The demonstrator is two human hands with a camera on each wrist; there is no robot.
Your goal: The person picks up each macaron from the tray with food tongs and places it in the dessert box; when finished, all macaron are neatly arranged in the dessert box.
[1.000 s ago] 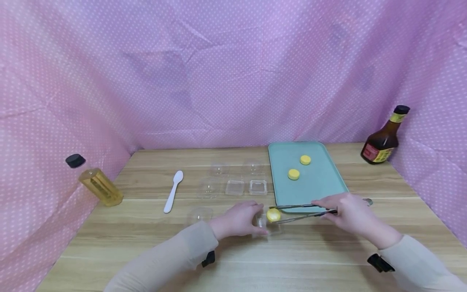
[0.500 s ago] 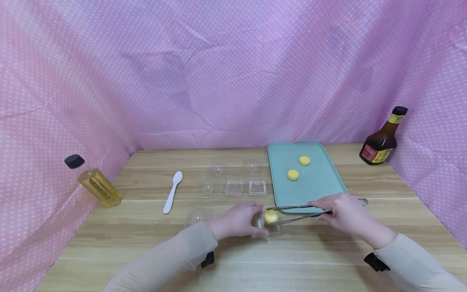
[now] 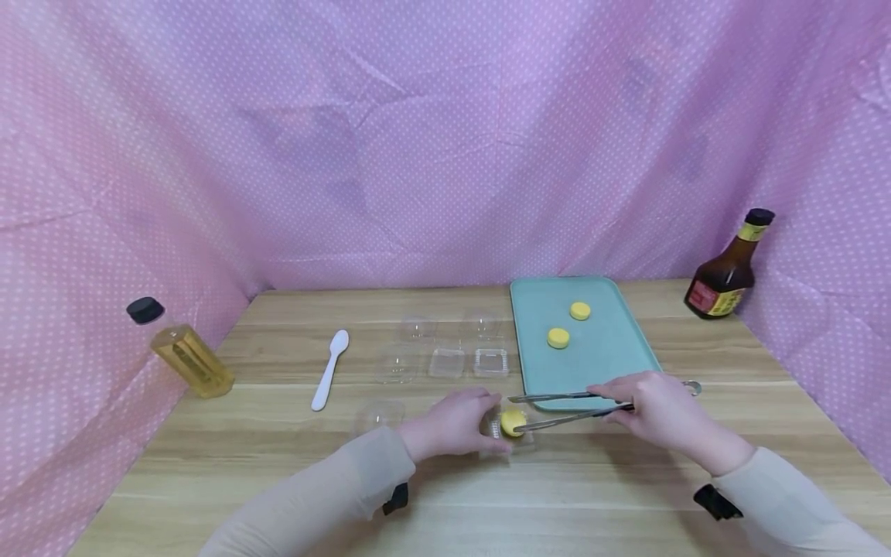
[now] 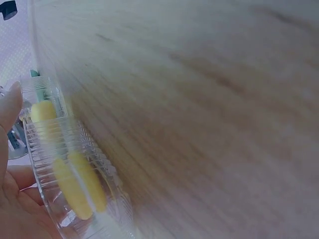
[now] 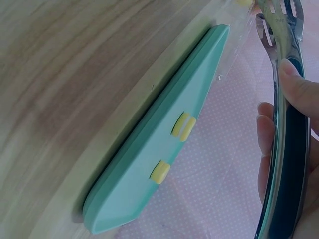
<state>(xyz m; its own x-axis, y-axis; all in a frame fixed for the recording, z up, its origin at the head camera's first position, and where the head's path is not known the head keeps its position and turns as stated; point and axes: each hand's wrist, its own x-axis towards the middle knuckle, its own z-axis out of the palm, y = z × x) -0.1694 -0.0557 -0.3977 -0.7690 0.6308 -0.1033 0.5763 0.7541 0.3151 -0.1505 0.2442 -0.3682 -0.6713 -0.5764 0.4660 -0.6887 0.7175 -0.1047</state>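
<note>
My left hand holds a small clear plastic box on the table, thumb on one side and fingers on the other. Inside it is a yellow macaron with a pale filling, its yellow face showing upward in the head view. My right hand grips metal tongs with dark handle panels. The tongs' arms stand apart, one tip overlapping the macaron in the head view, the other beyond it. Two more yellow macarons, one nearer and one farther, lie on the green tray.
Several clear plastic boxes with domed lids stand left of the tray. A white spoon lies farther left. A bottle of yellow liquid is at the left edge, a dark sauce bottle at the back right. A pink dotted curtain surrounds the table.
The macaron has come out from between the tongs' tips and turned yellow face up in the box. My right hand and the tongs have shifted slightly left; my left hand stays put.
</note>
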